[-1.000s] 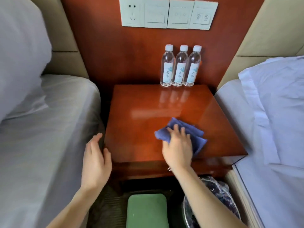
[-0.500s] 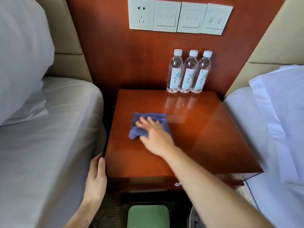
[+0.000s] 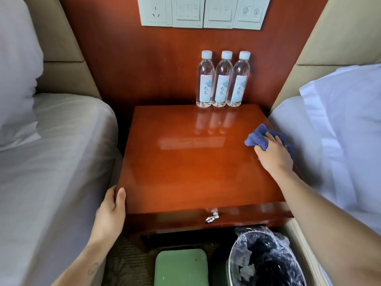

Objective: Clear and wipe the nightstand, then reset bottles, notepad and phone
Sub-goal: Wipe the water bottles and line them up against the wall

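- Right hand [image 3: 274, 153], arm outstretched, clutches the blue cloth [image 3: 256, 138] at the right edge of the nightstand [image 3: 195, 162].
- Left hand [image 3: 112, 211] lies flat (fingers straight, grasping nothing) against its front-left corner.

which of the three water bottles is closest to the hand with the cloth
The rightmost bottle, at the end of the row nearest the right hand gripping the blue cloth; the middle bottle and the left bottle stand farther away.
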